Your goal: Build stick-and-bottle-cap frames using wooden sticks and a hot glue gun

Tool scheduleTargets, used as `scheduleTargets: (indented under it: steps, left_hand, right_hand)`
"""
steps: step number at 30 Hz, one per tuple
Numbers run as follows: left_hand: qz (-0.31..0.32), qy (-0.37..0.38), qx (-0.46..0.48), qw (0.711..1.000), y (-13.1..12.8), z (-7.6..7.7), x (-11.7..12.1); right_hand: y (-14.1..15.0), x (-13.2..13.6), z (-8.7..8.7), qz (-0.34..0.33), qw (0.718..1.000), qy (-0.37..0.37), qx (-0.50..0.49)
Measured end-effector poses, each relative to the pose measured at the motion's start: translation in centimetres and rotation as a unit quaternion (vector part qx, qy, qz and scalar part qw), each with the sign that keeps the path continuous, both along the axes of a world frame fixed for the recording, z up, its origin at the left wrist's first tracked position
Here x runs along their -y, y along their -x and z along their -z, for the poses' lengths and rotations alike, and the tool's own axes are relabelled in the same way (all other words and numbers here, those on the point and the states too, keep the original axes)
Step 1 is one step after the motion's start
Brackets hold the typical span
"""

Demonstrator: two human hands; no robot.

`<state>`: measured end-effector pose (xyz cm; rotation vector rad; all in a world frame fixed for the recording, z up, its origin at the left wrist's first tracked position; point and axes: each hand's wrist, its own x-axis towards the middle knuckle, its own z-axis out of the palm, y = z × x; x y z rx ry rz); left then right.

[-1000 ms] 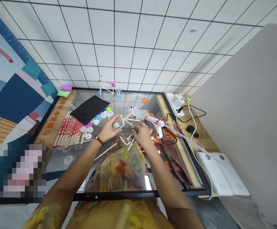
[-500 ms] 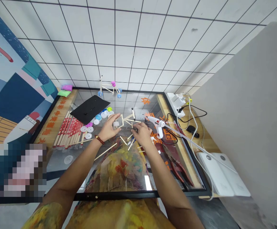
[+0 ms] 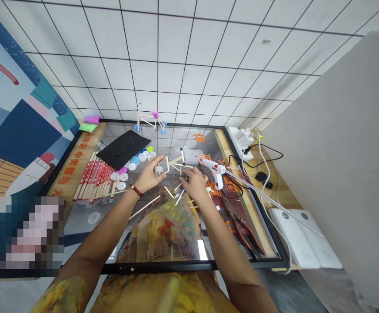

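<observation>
A small frame of pale wooden sticks (image 3: 175,161) with black-tipped ends sits between my two hands at the middle of the glass tabletop. My left hand (image 3: 148,175), a beaded bracelet at its wrist, curves its thumb and index finger around the frame's left end. A translucent white cap (image 3: 158,169) shows inside that curve. On the other side, my right hand (image 3: 194,182) has its fingers bent in and closed at the frame's lower right; its fingertips are partly hidden. Loose cut sticks (image 3: 169,192) and a blue pen-like tool (image 3: 180,192) lie just below.
A white glue gun (image 3: 216,170) with a long glue stick lies to the right, above red-handled pliers (image 3: 246,232). Leftward are bundled chopsticks (image 3: 94,178), a black sheet (image 3: 122,148) and several bottle caps (image 3: 134,160). A stick model with blue wheels (image 3: 149,119) stands at the back.
</observation>
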<state>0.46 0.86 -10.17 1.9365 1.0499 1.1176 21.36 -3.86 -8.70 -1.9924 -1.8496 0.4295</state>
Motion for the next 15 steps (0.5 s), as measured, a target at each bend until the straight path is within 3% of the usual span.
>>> scheduleTargets:
  steps: [4, 7, 11, 13, 15]
  left_hand:
    - [0.000, 0.050, 0.077, 0.996, 0.2, 0.4, -0.4]
    - [0.007, 0.073, 0.131, 0.989, 0.5, 0.6, -0.8]
    - [0.026, 0.078, 0.174, 0.981, 0.6, 0.2, -0.9]
    - [0.036, 0.080, 0.196, 0.977, 0.5, -0.1, -0.7]
    - [0.042, 0.080, 0.218, 0.972, 0.3, -0.3, -0.6]
  right_hand:
    - [-0.1, 0.1, -0.2, 0.007, 0.999, -0.006, -0.038]
    - [-0.5, -0.1, 0.2, 0.008, 0.985, -0.017, -0.171]
    - [-0.8, -0.7, 0.9, 0.009, 0.905, -0.013, -0.425]
    - [-0.9, -0.9, 1.1, 0.009, 0.878, -0.025, -0.478]
    - [-0.8, -0.9, 1.1, 0.004, 0.873, -0.038, -0.486]
